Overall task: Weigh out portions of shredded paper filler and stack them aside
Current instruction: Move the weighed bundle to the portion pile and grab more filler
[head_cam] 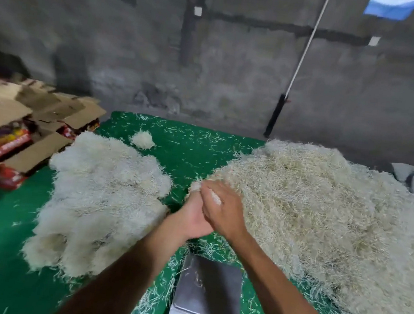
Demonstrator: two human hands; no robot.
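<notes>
Paper in hands: both hands – left hand, right hand – are pressing together, clutching 1 tuft of shredded paper.
Right of hands: loose pile is lying.
Left: stacked portions.
Beneath wrists: scale.

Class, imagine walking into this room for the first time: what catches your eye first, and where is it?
Two big heaps of shredded paper on the green mat: a loose pile at right, pale clumped portions at left. Between them, the left hand and right hand press a tuft together above a metal scale.
</notes>
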